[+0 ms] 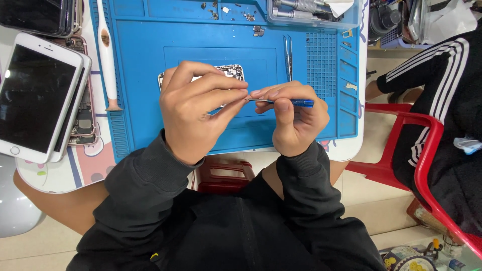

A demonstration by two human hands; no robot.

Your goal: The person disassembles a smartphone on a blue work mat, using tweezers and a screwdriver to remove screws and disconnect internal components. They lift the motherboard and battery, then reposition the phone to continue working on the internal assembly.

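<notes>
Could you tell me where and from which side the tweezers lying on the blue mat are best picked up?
Probably at the middle of the tweezers, pinching across the two thin arms from above. They lie flat on the blue mat, lengthwise away from the person, clear of the right hand.

The left hand (198, 108) covers most of the silver opened phone body (232, 71) lying on the blue silicone work mat (140, 75); only its top corner shows. The tip of the thin blue-handled screwdriver (293, 103) is lost between the fingertips of both hands, too small to make out. The clear plastic tool tray (311, 12) is cut by the top edge.
</notes>
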